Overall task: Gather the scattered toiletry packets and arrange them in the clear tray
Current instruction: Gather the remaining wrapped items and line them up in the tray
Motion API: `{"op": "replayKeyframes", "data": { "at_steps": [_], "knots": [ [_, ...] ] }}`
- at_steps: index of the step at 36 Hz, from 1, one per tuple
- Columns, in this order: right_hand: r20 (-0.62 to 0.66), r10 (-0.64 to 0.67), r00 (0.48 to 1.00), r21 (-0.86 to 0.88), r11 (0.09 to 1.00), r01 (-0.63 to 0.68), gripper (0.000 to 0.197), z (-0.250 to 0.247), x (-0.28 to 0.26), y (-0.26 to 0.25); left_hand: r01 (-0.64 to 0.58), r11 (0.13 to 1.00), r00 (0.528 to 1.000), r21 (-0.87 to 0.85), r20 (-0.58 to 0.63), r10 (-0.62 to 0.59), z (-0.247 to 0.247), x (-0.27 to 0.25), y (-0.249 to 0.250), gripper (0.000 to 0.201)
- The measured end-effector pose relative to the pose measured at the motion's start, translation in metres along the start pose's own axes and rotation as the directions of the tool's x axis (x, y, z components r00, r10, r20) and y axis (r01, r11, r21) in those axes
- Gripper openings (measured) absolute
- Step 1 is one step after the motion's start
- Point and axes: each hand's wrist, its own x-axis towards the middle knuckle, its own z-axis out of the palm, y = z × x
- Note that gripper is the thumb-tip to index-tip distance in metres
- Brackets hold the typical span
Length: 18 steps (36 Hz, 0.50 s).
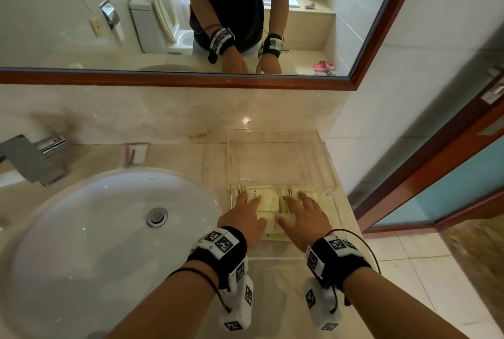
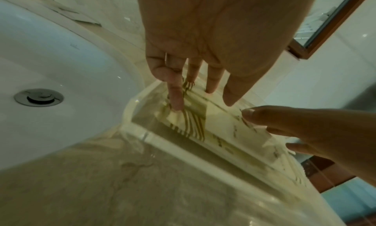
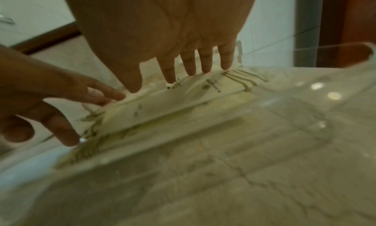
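Observation:
A clear tray [image 1: 275,131] stands on the marble counter to the right of the sink. Several cream toiletry packets [image 1: 268,199] with dark stripes lie side by side in its near half. My left hand [image 1: 249,206] lies on the left packets with its fingers straight. Beside it, my right hand [image 1: 294,207] presses on the right packets in the same way. In the left wrist view my left hand's fingertips [image 2: 177,104] touch a striped packet [image 2: 215,121] inside the tray wall [image 2: 162,141]. The right wrist view shows my right hand's fingertips [image 3: 191,70] on a packet [image 3: 162,104].
A white sink [image 1: 95,229] with a metal drain fills the left, and a faucet [image 1: 30,161] stands behind it. A small soap dish [image 1: 135,154] sits at the back of the counter. A framed mirror [image 1: 191,79] hangs above. The counter ends just right of the tray, beside a wooden door frame [image 1: 436,175].

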Motion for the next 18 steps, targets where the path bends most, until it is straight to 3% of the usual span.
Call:
{"op": "replayKeyframes", "data": {
  "at_steps": [7,12,18],
  "knots": [
    [-0.102,-0.093,0.990,0.026,0.995,0.096,0.042,-0.028,-0.008,-0.033,-0.070,0.984,0.984,-0.164,-0.172,0.041,-0.032,-0.021,-0.007,0.045],
    [-0.048,-0.205,0.978,0.108,0.972,0.209,0.028,-0.032,-0.012,-0.083,-0.058,0.910,0.980,-0.410,-0.199,-0.027,-0.059,-0.046,-0.037,0.030],
    [0.066,-0.280,0.958,0.159,0.951,0.267,0.024,-0.025,-0.018,-0.154,0.016,0.867,0.957,-0.499,-0.244,-0.158,-0.087,-0.083,-0.105,0.023]
  ]
}}
